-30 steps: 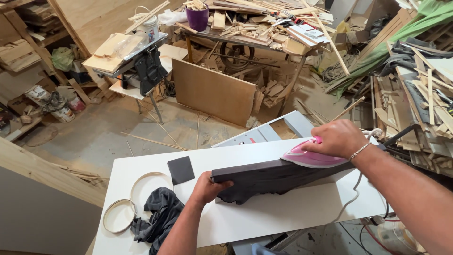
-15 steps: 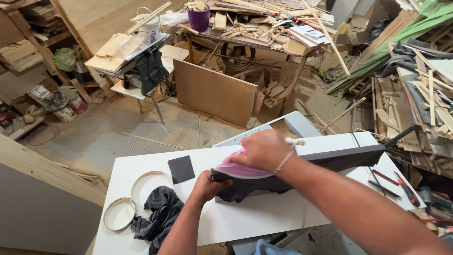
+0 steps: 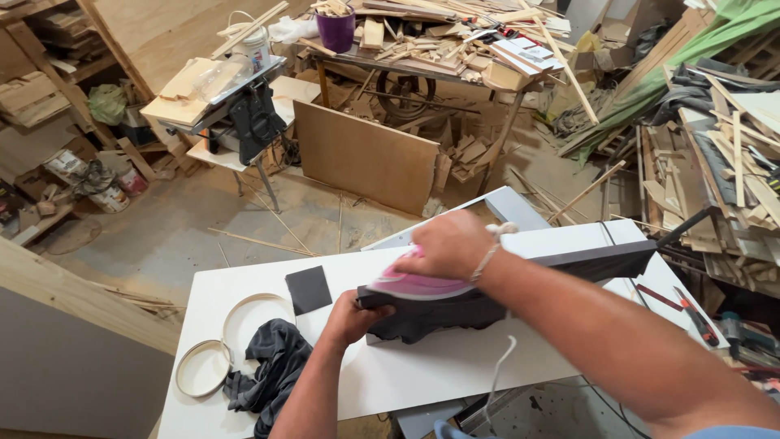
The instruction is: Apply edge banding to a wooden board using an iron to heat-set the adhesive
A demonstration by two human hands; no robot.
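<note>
A long dark board [image 3: 569, 262] stands on its edge across the white worktable [image 3: 422, 378]. My right hand [image 3: 452, 241] grips a pink clothes iron [image 3: 418, 284] pressed flat on the board's top edge near its left end. My left hand [image 3: 351, 319] clamps the board's left end. A white cord [image 3: 497, 382] hangs from the iron over the table's front. A small dark square piece [image 3: 308, 289] lies on the table just left of the board.
A coil of white edge band [image 3: 218, 341] and a dark rag [image 3: 272, 370] lie at the table's left end. A red-handled knife [image 3: 695, 315] sits at the right edge. Beyond are a leaning plywood panel [image 3: 366, 162], a cluttered workbench [image 3: 439, 49] and wood offcuts on the floor.
My right hand has slid the iron leftward along the board's top edge, from the right part to near the left end. My left hand stays on the board's left end.
</note>
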